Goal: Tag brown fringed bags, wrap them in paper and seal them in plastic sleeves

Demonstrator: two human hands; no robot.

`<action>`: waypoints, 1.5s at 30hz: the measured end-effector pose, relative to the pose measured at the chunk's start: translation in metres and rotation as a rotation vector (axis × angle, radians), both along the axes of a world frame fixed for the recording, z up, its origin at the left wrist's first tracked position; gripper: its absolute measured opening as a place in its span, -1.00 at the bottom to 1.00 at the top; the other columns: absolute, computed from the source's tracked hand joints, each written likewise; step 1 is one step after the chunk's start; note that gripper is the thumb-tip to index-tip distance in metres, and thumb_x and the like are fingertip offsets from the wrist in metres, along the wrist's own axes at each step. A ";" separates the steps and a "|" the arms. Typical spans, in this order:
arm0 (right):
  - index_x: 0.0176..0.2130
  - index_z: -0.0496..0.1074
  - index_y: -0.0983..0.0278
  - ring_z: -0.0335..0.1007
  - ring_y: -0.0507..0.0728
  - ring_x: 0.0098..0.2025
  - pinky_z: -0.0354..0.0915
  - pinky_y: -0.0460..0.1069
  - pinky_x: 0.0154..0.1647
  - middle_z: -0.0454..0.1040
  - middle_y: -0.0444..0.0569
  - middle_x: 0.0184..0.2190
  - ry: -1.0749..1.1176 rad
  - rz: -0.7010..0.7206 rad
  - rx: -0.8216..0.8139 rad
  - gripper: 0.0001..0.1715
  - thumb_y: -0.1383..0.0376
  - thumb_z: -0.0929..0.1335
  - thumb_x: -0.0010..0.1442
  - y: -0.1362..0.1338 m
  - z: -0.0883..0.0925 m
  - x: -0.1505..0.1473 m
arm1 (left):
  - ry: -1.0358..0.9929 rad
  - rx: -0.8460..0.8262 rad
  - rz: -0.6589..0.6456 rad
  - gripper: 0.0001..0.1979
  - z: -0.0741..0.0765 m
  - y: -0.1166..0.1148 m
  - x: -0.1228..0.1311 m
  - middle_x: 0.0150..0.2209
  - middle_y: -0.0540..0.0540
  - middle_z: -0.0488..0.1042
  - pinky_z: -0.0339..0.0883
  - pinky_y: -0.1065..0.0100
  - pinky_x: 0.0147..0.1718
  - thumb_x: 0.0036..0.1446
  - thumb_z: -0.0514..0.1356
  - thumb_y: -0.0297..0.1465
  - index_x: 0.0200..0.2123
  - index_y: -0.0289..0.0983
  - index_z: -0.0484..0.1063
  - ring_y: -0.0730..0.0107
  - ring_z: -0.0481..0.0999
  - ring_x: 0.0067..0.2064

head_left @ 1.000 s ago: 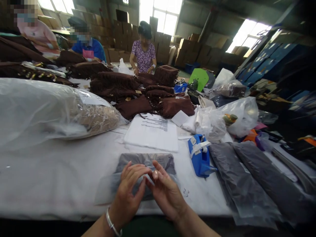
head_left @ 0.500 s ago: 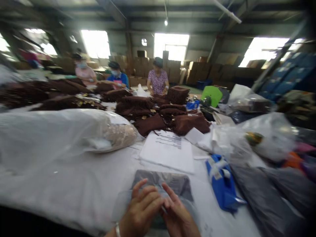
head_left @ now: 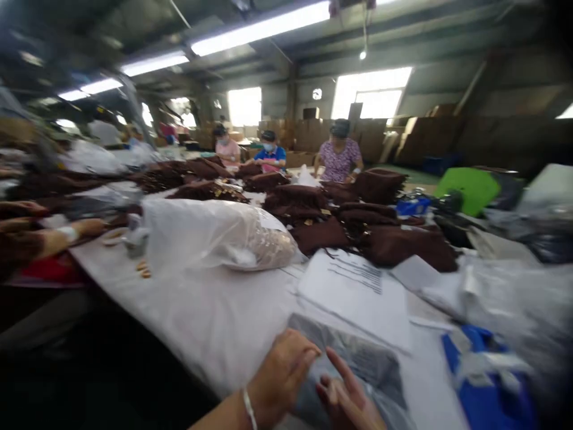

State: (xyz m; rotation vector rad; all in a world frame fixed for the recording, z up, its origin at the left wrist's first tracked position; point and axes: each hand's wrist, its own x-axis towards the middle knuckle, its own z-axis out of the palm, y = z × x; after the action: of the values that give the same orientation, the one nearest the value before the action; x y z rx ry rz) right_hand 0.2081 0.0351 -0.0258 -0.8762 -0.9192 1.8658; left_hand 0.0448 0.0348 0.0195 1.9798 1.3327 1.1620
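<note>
A grey packet in clear plastic [head_left: 371, 352] lies flat on the white-covered table in front of me. Over its near left part is my left hand [head_left: 282, 373], wearing a bracelet, fingers bent and pressed together in a pinch. Close beside it, my right hand [head_left: 351, 400] points its index finger up while the other fingers curl inward. Whatever either hand pinches, if anything, is too small or blurred to make out. To the right stands a blue tape dispenser [head_left: 492, 382]. White printed sheets [head_left: 353, 292] lie just beyond the packet.
A large translucent bag [head_left: 201, 236] rests on the white tabletop [head_left: 179, 304]. Behind it lie stacks of brown fabric pouches [head_left: 403, 245]. A co-worker's arm [head_left: 62, 236] reaches in at the left. Several people work across the table. A green board [head_left: 468, 188] stands at the back right.
My view has swung left, so the scene sits further right and the co-worker's arm appears. My hands have come slightly apart above the packet.
</note>
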 end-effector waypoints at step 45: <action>-0.43 0.45 0.21 0.25 0.19 0.10 0.10 0.09 0.17 0.49 -0.05 -0.19 -0.589 -0.160 0.350 -0.79 0.12 0.39 0.11 0.024 0.008 0.020 | 0.145 -0.095 0.182 -0.67 -0.071 -0.015 -0.023 0.13 -0.08 0.32 0.15 0.03 0.15 0.22 0.08 -0.29 0.06 -0.12 0.30 0.16 0.19 0.20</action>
State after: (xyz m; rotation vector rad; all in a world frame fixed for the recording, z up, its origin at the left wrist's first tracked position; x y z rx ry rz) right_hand 0.2285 0.0591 -0.0180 -1.2575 -1.4317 1.2650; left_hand 0.0222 0.0202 -0.0520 1.9379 1.6395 1.0289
